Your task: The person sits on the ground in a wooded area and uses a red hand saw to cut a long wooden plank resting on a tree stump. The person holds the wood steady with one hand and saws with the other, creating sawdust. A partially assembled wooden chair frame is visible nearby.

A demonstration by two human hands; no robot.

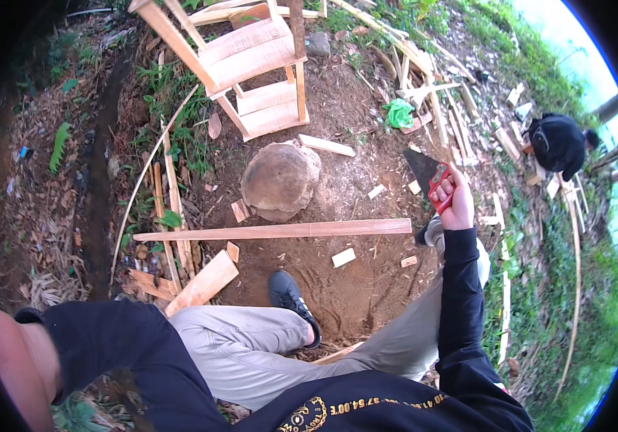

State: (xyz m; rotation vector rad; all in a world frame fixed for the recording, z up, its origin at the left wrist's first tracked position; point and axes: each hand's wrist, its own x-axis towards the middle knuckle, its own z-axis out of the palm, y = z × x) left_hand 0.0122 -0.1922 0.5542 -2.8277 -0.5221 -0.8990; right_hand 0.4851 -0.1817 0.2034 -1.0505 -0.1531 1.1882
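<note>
Left arm (100, 338) cut off by the rim at 8 o'clock; left hand beyond it, fingers cannot be told. Right hand (456, 201) between 2 and 3 o'clock, fingers wrapped round the red handle of the saw (424, 170). Blade's long axis points toward 10–11 o'clock (dark; teeth indistinct). Board (273, 230) lies roughly 9–3 o'clock, below stump (280, 176).

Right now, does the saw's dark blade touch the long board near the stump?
Apart: the head view shows soil between the dark blade and the long board; the right grip holds the red handle.
</note>
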